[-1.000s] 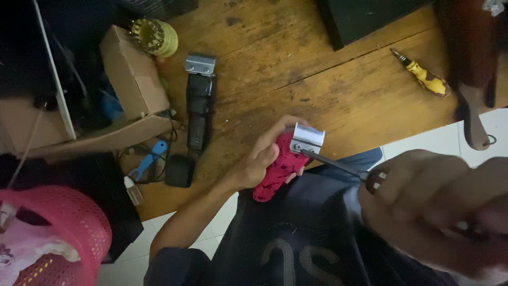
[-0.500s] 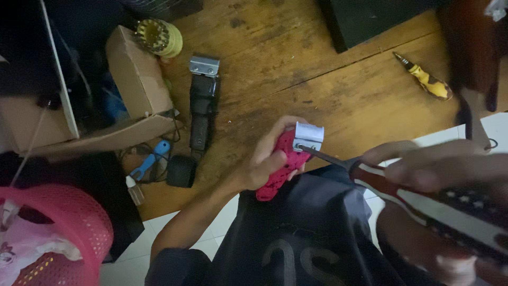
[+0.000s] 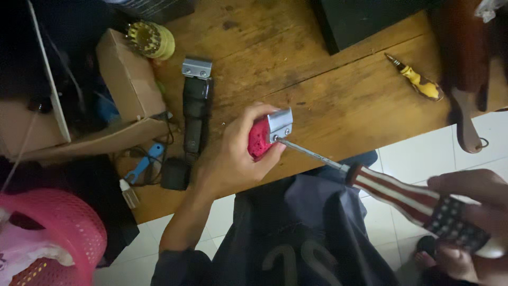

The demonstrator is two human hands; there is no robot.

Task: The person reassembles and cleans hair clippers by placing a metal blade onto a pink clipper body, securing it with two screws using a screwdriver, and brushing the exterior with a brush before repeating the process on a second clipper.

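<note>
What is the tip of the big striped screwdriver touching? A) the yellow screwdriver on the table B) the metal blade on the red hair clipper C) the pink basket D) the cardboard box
B: the striped screwdriver in the right hand has its tip on the metal blade of the red hair clipper, which the left hand holds.

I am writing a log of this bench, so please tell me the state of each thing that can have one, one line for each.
Red clipper: held in left hand, blade end up.
Screwdriver: held in right hand, tip at a blade screw.
Black clipper: lying flat on the table, untouched.
Yellow screwdriver: lying on the table, unused.
Cardboard box: lying on the table; open or shut cannot be told.
</note>
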